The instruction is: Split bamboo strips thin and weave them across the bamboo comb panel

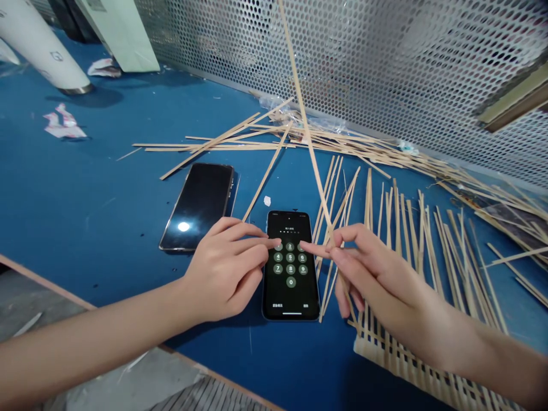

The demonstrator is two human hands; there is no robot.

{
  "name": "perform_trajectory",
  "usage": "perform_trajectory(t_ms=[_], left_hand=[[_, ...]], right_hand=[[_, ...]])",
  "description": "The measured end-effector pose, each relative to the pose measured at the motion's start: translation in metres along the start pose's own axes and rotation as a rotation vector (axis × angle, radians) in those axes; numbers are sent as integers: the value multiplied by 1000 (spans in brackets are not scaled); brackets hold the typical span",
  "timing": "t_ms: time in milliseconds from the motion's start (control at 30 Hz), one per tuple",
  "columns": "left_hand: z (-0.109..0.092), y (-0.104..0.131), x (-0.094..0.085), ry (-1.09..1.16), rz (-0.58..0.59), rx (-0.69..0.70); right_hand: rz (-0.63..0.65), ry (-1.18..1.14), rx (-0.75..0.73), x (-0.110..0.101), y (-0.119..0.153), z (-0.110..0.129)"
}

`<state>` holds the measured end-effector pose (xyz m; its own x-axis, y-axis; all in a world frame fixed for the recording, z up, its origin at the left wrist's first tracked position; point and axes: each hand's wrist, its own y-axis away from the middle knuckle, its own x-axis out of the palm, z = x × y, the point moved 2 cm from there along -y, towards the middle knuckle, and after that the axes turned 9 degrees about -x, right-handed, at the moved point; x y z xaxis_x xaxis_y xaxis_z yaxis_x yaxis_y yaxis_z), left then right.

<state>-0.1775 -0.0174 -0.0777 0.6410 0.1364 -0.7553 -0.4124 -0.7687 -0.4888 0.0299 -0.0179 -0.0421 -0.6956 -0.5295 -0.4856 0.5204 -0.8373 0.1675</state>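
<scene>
A phone point(291, 299) lies on the blue table with a lit number keypad on its dark screen. My left hand point(233, 271) reaches over its left edge, index finger stretched out at the "1" key, the other fingers bent. A thin wooden strip point(268, 171) runs behind the knuckles of this hand; I cannot tell whether the two touch. Between thumb and fingers, my right hand point(368, 268) pinches a long wooden strip point(310, 145) that slants up past the frame's top. One finger of that hand points at the "3" key.
Left of the lit phone lies a second, dark phone point(199, 205). Loose strips point(342, 140) are heaped along a perforated metal panel point(342, 57). A partly woven strip piece point(385, 351) lies under my right forearm. A white bottle point(47, 48) and paper scraps point(64, 123) are far left.
</scene>
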Motion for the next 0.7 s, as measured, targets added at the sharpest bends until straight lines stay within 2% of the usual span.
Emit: perform_trajectory(t_ms=[67,167,233,333,500,700], left_hand=[[0,0,-1,10,-15,10],[0,1,1,8,26,9],[0,1,2,8,57,-1],[0,1,2,21,33,-5],[0,1,-3,30,-22,40],[-1,0,-3,22,-25,28]], right_hand=[[20,14,53,1,-1,-3],[45,11,120,3,-2,-6],[29,-7,91,2,-1,-5],[1,-21,43,2,1,-3],[23,-10,93,2,1,-7],[-75,-59,65,-4,5,-8]])
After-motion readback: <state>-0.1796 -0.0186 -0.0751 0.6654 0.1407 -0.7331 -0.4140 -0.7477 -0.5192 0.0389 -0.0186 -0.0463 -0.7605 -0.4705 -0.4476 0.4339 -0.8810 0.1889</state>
